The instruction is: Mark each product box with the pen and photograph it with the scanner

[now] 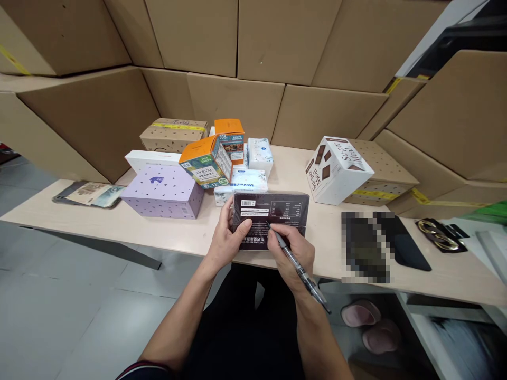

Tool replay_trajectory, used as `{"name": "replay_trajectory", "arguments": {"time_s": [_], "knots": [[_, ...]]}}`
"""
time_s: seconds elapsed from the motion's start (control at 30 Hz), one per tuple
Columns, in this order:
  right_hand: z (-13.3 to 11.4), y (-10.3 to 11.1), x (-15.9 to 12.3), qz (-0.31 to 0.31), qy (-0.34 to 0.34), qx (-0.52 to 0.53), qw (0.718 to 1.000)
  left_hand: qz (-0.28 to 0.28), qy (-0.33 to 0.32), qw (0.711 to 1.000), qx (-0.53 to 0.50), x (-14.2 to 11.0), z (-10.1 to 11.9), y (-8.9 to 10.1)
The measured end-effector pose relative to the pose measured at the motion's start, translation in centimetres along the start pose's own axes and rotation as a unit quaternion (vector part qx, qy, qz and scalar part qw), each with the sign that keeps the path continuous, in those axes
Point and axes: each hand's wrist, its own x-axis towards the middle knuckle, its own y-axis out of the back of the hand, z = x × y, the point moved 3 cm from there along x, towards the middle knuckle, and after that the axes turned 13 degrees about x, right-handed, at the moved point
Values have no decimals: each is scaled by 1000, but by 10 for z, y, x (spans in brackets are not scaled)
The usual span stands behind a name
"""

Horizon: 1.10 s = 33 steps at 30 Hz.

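A flat dark brown box (277, 208) with white print and a barcode label lies at the near edge of the pale table (119, 224). My left hand (227, 235) grips its left end, thumb on top. My right hand (291, 253) is closed round a black pen (301, 272), and the pen's tip touches the top of the box near its middle.
Behind the dark box stand a lilac box (162, 192), an orange-and-teal carton (208, 163), tissue packs (241, 184) and a white chocolate box (336, 169). A dark flat item (407, 245) and a gold-ringed object (438, 235) lie to the right. Large cardboard cartons (237, 100) wall the table.
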Motion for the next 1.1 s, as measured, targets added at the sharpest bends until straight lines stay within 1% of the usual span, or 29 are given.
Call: {"name": "replay_trajectory", "arguments": {"time_s": [0.1,0.3,0.43,0.5,0.57,0.63,0.7,0.73,0.8,0.87,0.93,1.0,1.03,1.1], "knots": [[-1,0,0,-8,2,-7,1000,3,0,1000,4,0,0,0],[0,1,1,4,-35,7,999,6,-1,1000,4,1,0,0],[2,3,-2,8,-62,49,997,7,3,1000,1,1,0,-1],[5,8,-5,36,-79,84,993,11,4,1000,5,1,0,-1],[10,18,-9,87,-83,108,987,16,3,1000,9,1,0,-1],[15,35,-11,148,-65,87,983,18,4,1000,11,1,0,-1],[21,55,-10,177,-26,1,984,18,7,1000,12,1,0,-1],[25,65,-9,172,-2,-58,983,18,7,1000,13,1,0,-1],[34,82,-4,98,35,-172,980,19,7,1000,14,2,0,-1],[47,92,-1,-14,55,-252,966,21,8,1000,12,2,0,-1],[57,95,1,-129,71,-311,939,22,10,1000,11,2,-1,-1],[65,92,4,-226,79,-358,902,22,12,1000,11,2,-1,-1],[67,90,5,-263,78,-375,885,22,12,1000,11,2,-1,-1],[71,85,9,-313,73,-395,861,21,10,1000,9,2,-1,-2]]}}
